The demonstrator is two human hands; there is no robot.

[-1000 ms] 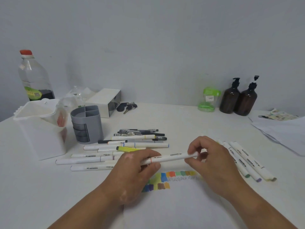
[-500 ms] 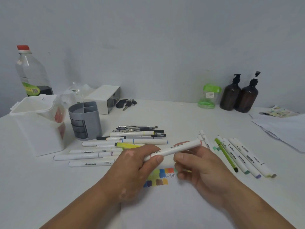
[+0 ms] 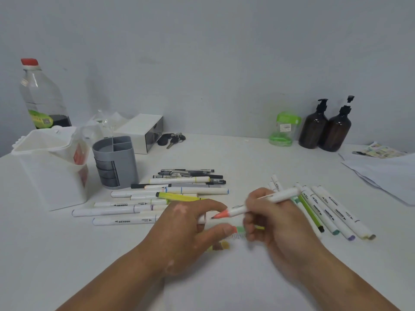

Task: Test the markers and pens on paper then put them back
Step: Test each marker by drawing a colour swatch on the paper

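Note:
My right hand [image 3: 277,225] grips a white marker [image 3: 280,197] whose uncapped coral tip points left, just above the paper [image 3: 224,279]. A little to its left, my left hand [image 3: 186,232] pinches the marker's white cap [image 3: 202,219] between curled fingers and thumb. Colour swatches [image 3: 221,245] on the paper lie partly hidden under both hands. Several white markers and dark pens [image 3: 179,189] lie in a pile at the left. More markers [image 3: 332,214] lie in a row to the right of my right hand.
A grey divided pen holder [image 3: 115,161] and a white tub [image 3: 49,167] stand at the left, a large bottle [image 3: 41,95] behind them. A white box [image 3: 143,131], keys [image 3: 171,139], a green jar [image 3: 284,129] and two amber pump bottles [image 3: 325,129] line the back. Loose sheets [image 3: 386,173] lie far right.
The hands have pulled the cap off the marker. My right hand now holds the marker alone with its coral tip bare, and my left hand keeps the cap.

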